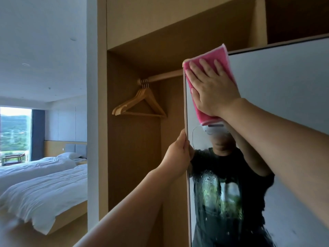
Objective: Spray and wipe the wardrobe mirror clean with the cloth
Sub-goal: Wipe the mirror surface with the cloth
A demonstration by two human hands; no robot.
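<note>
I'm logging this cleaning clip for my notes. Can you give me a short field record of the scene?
right hand: flat, pressing the cloth on the mirror, upper left corner
left hand: grips the mirror's left edge
wet streaks: lower on the mirror, not yet wiped
wardrobe: wooden hangers on the rail
background: two white beds

A hotel-style bedroom. 2 white-sheeted beds (44,184) stand by a big window (15,134). Wooden hangers (140,104) hang in an open wardrobe (135,157).

Head camera faces the mirror (284,77) close up, tilted perhaps slightly upward.
</note>
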